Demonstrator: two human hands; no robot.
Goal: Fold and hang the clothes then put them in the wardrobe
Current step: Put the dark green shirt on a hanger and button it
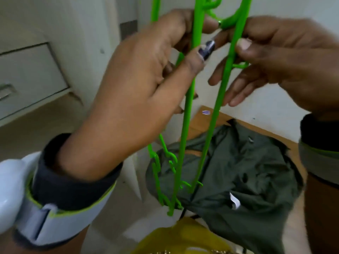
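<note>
Several bright green plastic hangers [185, 129] hang bunched together in front of me, running from the top of the view down past my wrists. My left hand [139, 85] grips one hanger's bar between thumb and fingers. My right hand [271, 59] pinches another hanger's bar with its thumb, the other fingers loosely curled below. A dark olive-green garment [238, 173] lies crumpled below the hangers, with a small white label showing. A yellow garment [181, 239] shows at the bottom edge.
A white cabinet with a drawer [27, 77] stands at the left. A white wall or door panel [88, 24] rises behind the hangers. A wooden surface [201, 121] shows beyond the olive garment. Both wrists wear dark-and-grey straps.
</note>
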